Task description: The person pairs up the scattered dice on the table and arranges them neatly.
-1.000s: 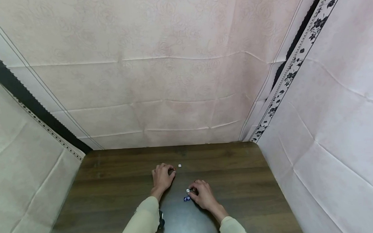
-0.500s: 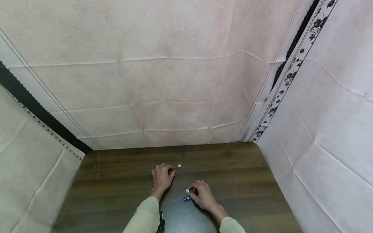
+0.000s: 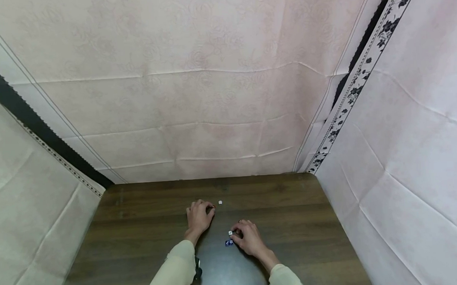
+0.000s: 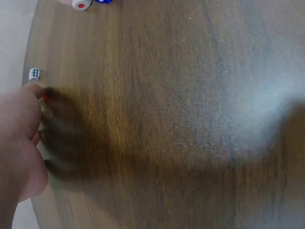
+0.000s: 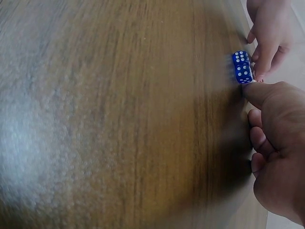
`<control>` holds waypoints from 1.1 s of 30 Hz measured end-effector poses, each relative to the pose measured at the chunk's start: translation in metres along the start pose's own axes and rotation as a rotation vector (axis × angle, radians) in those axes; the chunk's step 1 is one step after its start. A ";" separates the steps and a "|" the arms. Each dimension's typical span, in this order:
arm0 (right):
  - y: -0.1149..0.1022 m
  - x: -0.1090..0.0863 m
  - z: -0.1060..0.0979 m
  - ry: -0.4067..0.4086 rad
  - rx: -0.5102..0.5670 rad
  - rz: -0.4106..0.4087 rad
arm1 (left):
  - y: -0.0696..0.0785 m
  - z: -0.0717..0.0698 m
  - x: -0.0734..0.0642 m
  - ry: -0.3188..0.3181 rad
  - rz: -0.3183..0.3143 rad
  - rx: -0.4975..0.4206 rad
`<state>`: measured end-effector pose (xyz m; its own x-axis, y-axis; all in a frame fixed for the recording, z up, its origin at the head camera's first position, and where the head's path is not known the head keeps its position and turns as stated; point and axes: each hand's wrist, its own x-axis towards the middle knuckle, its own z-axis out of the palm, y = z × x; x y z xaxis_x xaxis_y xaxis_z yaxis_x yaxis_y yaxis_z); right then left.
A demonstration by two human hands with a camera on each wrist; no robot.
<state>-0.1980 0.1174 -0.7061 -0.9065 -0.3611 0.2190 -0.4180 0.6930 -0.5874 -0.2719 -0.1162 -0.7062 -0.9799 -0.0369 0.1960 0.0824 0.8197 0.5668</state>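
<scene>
Over the brown table, my left hand pinches a small red die between thumb and index finger; mostly the fingers hide it. Just beyond those fingertips lies a white die, its blue pips showing in the left wrist view. My right hand, nearer to me, holds another white die at the tips of its thumb and index finger. That die shows a red pip in the left wrist view. Two blue dice with white pips sit side by side next to the right thumb.
The wooden tabletop ends at a far edge against a pale cloth wall. Cloth panels also hang at the left and right. Light glares on the near middle of the table.
</scene>
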 end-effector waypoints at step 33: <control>-0.002 0.001 0.000 -0.023 0.015 0.036 | 0.016 -0.031 -0.053 -0.158 0.228 -0.176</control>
<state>-0.1976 0.1157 -0.7049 -0.9191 -0.3505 0.1801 -0.3843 0.6964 -0.6061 -0.2127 -0.1192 -0.6828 -0.9474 0.2367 0.2154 0.3199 0.6848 0.6548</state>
